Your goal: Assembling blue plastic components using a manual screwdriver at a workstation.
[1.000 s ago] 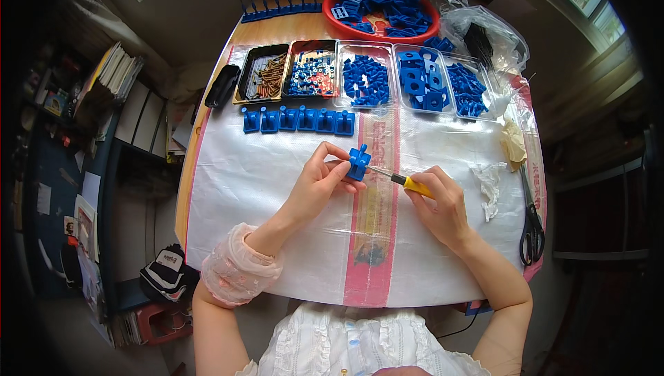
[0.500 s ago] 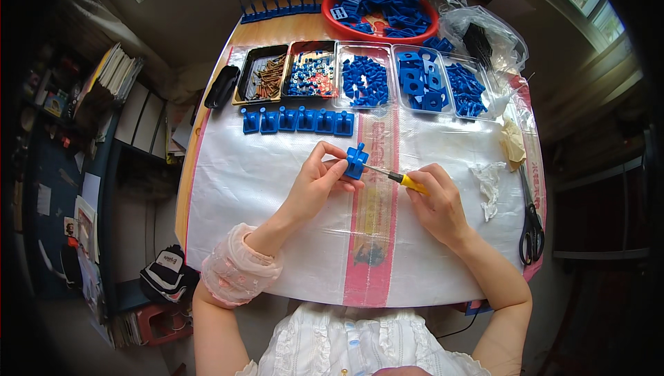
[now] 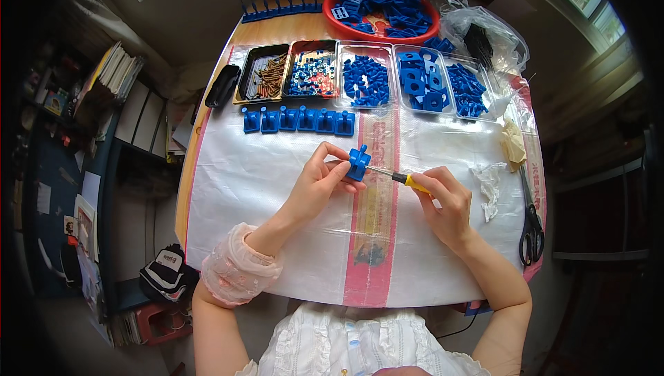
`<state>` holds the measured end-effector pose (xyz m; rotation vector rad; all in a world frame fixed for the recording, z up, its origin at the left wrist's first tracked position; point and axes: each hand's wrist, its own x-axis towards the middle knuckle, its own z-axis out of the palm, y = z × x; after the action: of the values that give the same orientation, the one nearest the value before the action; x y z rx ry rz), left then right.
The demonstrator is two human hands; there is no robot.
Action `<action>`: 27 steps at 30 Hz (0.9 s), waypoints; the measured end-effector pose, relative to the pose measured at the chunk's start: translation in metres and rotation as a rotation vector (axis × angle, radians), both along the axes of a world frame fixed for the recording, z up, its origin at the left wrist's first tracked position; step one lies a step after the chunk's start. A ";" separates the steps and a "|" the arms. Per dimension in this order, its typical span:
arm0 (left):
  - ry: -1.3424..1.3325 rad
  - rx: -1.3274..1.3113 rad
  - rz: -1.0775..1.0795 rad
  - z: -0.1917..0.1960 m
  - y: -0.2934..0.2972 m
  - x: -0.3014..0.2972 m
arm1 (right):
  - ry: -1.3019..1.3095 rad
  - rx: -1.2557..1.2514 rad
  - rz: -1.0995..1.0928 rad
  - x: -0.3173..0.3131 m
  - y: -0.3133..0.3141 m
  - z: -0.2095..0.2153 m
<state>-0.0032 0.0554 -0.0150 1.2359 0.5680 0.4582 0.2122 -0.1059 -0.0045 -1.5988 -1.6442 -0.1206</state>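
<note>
My left hand (image 3: 324, 179) pinches a small blue plastic assembly (image 3: 358, 162) with a peg sticking up from its top, held above the middle of the table. In my right hand (image 3: 446, 204) is a screwdriver (image 3: 409, 181) with a yellow and black handle. Its thin metal shaft points left, and the tip meets the right side of the blue piece. Whether the tip sits in a screw is too small to tell. Beyond my left hand stands a row of several similar blue assemblies (image 3: 307, 120).
Trays along the back hold brass-coloured screws (image 3: 271, 77), small nuts (image 3: 312, 74) and blue parts (image 3: 364, 79). Behind them is a red basin (image 3: 434, 30) of blue pieces. Scissors (image 3: 531, 234), crumpled tissue (image 3: 490, 189) and a black case (image 3: 222, 86) lie toward the sides.
The screwdriver handle has turned a little in my right hand, which has shifted slightly right and its fingers changed position. The left hand and blue piece stay nearly in place.
</note>
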 end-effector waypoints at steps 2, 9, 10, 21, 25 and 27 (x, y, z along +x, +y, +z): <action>-0.004 0.000 -0.001 0.000 0.000 0.000 | 0.003 0.005 0.004 0.000 0.000 0.001; -0.001 0.000 0.003 0.001 0.000 0.001 | 0.056 -0.032 0.035 -0.001 0.000 0.003; 0.001 -0.001 -0.001 0.001 0.000 0.001 | 0.062 -0.041 0.041 -0.001 0.000 0.004; -0.017 0.000 0.000 0.000 0.000 0.000 | 0.060 -0.049 0.045 -0.001 0.001 0.004; -0.022 0.006 -0.002 0.000 0.000 0.000 | 0.068 -0.037 0.050 -0.001 0.001 0.003; -0.028 0.000 0.003 -0.001 0.000 0.000 | 0.091 -0.038 0.058 -0.001 0.002 0.002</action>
<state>-0.0032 0.0554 -0.0163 1.2273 0.5463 0.4773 0.2115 -0.1043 -0.0020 -1.5606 -1.6295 0.0127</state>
